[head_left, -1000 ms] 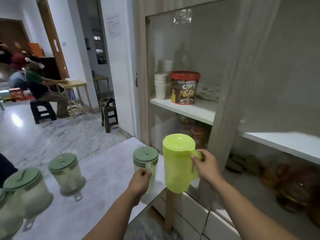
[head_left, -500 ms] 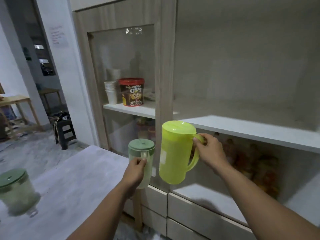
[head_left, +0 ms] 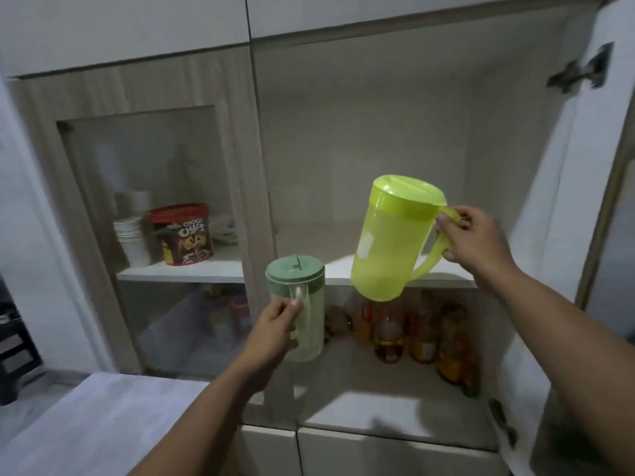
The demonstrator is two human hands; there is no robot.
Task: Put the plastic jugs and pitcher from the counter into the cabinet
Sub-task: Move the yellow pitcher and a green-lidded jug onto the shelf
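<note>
Two containers hang in the air before the open cabinet: the right hand grips the handle of a lime-green pitcher, lidded and tilted, over the edge of the white shelf; the left hand clasps a pale jug with a sage lid, upright and lower. Neither shows contents. Bottles stand below the shelf.

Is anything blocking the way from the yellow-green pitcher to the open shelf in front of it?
Nothing visible. The right hand holds the pitcher tilted, in the air before the shelf, and the shelf surface behind it looks bare. The cabinet door stands open to the right.
</note>
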